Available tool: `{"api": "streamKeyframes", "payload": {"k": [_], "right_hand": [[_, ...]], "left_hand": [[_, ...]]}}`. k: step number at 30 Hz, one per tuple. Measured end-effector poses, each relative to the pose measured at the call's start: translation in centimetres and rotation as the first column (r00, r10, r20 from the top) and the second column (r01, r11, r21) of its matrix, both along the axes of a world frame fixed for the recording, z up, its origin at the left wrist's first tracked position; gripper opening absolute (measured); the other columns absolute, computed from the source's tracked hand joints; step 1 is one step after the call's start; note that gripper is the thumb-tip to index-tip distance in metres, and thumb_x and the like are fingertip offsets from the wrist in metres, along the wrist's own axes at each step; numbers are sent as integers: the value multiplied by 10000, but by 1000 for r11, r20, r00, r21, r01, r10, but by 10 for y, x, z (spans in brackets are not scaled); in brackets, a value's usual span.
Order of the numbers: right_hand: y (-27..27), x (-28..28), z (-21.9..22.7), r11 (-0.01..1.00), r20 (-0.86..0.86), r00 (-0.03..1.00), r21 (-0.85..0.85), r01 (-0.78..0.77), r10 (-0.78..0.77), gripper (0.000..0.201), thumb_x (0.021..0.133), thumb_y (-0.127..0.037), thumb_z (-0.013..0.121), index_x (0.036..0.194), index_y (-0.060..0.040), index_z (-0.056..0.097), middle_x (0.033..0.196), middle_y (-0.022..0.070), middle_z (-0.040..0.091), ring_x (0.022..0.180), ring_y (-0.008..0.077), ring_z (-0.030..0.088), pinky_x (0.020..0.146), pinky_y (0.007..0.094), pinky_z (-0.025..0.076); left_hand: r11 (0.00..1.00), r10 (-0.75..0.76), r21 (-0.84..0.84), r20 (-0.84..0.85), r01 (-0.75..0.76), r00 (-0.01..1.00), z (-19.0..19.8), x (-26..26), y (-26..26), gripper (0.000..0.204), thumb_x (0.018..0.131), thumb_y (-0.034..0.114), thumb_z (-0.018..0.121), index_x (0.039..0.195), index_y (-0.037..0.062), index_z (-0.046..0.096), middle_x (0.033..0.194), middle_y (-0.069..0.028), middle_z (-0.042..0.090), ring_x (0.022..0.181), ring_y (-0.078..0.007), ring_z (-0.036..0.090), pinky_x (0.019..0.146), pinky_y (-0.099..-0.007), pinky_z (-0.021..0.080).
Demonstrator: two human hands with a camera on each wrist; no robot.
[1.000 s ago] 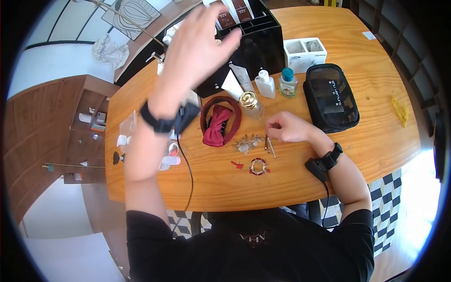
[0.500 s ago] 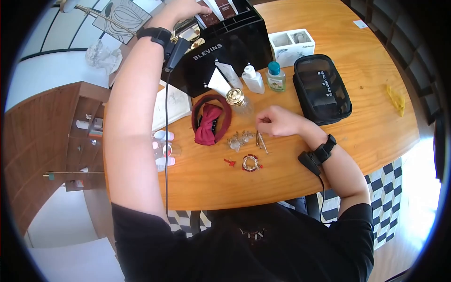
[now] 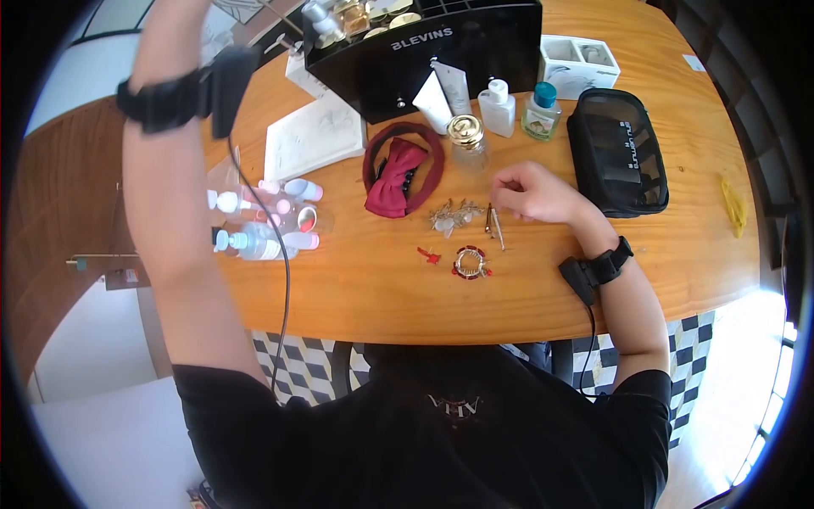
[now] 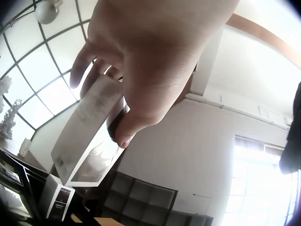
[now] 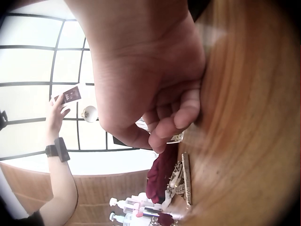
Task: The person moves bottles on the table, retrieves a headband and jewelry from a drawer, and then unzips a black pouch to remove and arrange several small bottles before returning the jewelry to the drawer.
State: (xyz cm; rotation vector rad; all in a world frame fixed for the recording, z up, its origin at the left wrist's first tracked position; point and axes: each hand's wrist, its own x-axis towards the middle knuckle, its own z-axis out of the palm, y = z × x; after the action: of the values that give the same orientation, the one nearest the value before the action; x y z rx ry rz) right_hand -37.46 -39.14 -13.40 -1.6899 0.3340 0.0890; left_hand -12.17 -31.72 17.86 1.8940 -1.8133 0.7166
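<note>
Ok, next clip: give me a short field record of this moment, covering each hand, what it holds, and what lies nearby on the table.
left hand: raised high above the table, gripping a small white rectangular box
right hand: resting on the wooden table, fingers curled, nothing visibly held
nearest to right hand: slim gold hair clip, silver leaf-shaped hair ornament
also on table: dark red bow headband, black mesh pouch, black organiser box
</note>
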Motion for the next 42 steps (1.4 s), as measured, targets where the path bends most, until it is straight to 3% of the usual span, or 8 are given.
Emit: {"api": "streamKeyframes", "payload": {"k": [4,9,12,26,34,39,40,42], "right_hand": [[0,2,-6,1000,-9,1000,4,26,-26,202,929,-182,617,832,-7,643,666,4,600,567,78,544,529,261,426],[-2,3,-8,1000,-9,1000,9,0,0,189,941,-174,610,824,-27,634,674,-11,586,580,57,531,508,231,417],[-1,3,-8,1000,-12,1000,2,2,-2,185,942,-168,601,827,-29,640,676,-13,587,578,55,532,505,230,414],[1,3,-10,999,14,999,15,33,-34,216,925,-181,629,790,-13,632,633,8,585,530,70,513,492,257,388],[0,3,-15,999,29,999,-13,44,-44,208,924,-173,631,824,7,654,646,12,608,552,81,535,506,270,409],[-1,2,-10,999,34,999,18,33,-33,207,922,-169,630,821,10,652,649,13,606,560,82,542,511,272,417],[0,2,-9,999,31,999,19,32,-32,207,922,-169,629,820,10,652,648,13,605,560,83,542,511,273,417],[-2,2,-11,1000,29,999,13,24,-25,210,923,-171,630,817,8,655,650,14,608,562,85,550,515,272,424]], "left_hand": [[988,-78,102,-302,113,950,-10,-36,84,612,847,300,786,1292,-63,577,1190,-243,684,1117,-356,669,972,-397,518],[952,180,302,-417,-51,891,-59,-39,166,614,819,77,817,1384,27,583,1214,-113,684,1137,-189,646,975,-316,504],[919,282,349,-262,-182,923,-95,-34,191,623,757,157,874,1310,35,614,1184,-176,694,1054,-313,694,927,-389,534],[762,490,543,-126,-354,863,-199,13,167,571,804,254,825,1223,-42,573,1103,-246,682,1020,-408,679,871,-446,539],[842,382,441,-79,-311,921,-179,20,147,529,878,295,763,1272,-10,586,1111,-220,696,1032,-388,682,896,-446,537],[980,109,173,-36,-102,993,-105,3,67,484,909,405,720,1199,22,660,1136,-181,717,1100,-373,667,963,-441,519],[992,-14,127,32,10,999,-101,11,42,433,899,344,750,1168,17,658,1067,-183,725,925,-334,729,805,-407,576],[956,79,290,-124,-40,989,-65,-22,1,513,867,300,750,1209,-62,631,1115,-250,707,1061,-383,690,924,-414,540]]}}
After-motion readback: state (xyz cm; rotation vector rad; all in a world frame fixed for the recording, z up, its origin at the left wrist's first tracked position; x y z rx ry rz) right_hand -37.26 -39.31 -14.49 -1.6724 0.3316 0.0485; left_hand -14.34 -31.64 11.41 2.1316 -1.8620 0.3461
